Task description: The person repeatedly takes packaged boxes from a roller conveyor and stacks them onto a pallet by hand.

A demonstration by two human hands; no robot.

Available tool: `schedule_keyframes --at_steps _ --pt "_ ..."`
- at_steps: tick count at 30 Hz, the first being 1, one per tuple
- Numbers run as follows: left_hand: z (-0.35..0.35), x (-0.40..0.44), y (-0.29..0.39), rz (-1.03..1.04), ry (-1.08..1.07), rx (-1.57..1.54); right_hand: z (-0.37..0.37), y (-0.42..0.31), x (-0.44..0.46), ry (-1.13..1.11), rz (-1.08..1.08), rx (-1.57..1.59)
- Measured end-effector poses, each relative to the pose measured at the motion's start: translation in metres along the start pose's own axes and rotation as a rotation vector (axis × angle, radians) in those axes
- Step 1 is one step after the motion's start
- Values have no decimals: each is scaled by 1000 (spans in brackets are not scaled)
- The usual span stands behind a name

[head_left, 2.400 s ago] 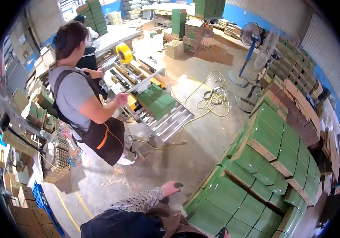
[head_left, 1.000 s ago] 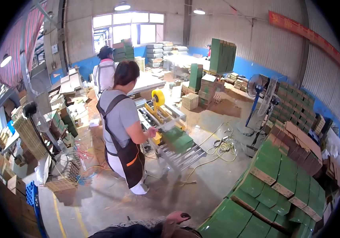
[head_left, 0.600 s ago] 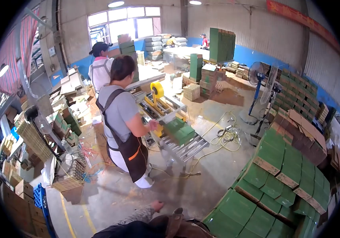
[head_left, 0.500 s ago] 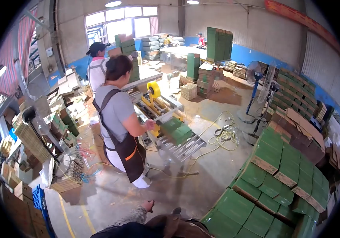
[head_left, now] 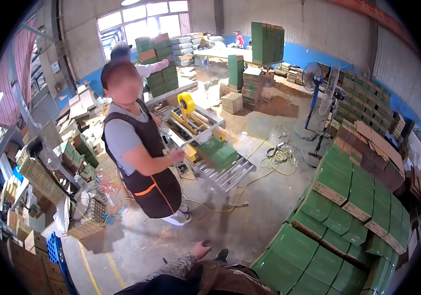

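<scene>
My left hand (head_left: 201,249), in a grey patterned sleeve, reaches out low in the middle of the view. It looks open, holds nothing visible and is over the concrete floor near my shoe (head_left: 222,255). My right hand is out of view. To the right, stacked green cartons (head_left: 289,248) stand nearest to my body. Ahead, a co-worker in a dark apron (head_left: 157,194) stands beside a carton-taping machine with a yellow tape roll (head_left: 186,102). A green carton (head_left: 218,152) lies on its roller conveyor (head_left: 235,178), near the co-worker's hand.
A yellow cable (head_left: 280,160) lies coiled on the floor beyond the conveyor. A standing fan (head_left: 312,78) is at the right. Another person stacks green cartons (head_left: 163,81) behind the machine. A blue plastic pallet (head_left: 55,255) and cardboard piles line the left.
The co-worker has turned from the machine toward me. My left hand has moved slightly right and up in view. The person behind reaches an arm to the carton stack.
</scene>
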State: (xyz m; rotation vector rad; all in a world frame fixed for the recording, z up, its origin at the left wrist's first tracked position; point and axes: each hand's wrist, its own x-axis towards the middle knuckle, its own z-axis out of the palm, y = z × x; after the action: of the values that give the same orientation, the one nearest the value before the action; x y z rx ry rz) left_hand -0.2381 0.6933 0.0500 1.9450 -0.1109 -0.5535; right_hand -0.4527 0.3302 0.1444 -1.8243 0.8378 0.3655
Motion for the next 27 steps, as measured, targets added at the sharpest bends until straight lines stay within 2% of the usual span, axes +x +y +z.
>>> schedule_keyframes --at_steps 1,2,6,9,11,17,20,25,27 --pt "-1 1 -1 80 18 64 0 1 -1 2 5 -1" --pt "0 12 -30 38 29 24 1 3 -2 4 9 0" --pt "-25 -1 -27 -216 66 106 2 7 -7 11 27 0" --pt "-35 10 -76 -155 109 342 4 12 -11 16 39 2" --pt "-36 15 -89 -195 46 358 4 15 -12 19 43 -1" --pt "-25 0 -5 -232 -60 351 5 25 -17 19 67 -12" --pt "-16 3 6 -193 -104 334 4 32 -21 23 71 -13" --pt "-6 14 -18 -145 -140 268 -1 60 -33 35 69 6" --pt "-3 21 -39 -186 -78 292 3 75 -43 39 74 11"
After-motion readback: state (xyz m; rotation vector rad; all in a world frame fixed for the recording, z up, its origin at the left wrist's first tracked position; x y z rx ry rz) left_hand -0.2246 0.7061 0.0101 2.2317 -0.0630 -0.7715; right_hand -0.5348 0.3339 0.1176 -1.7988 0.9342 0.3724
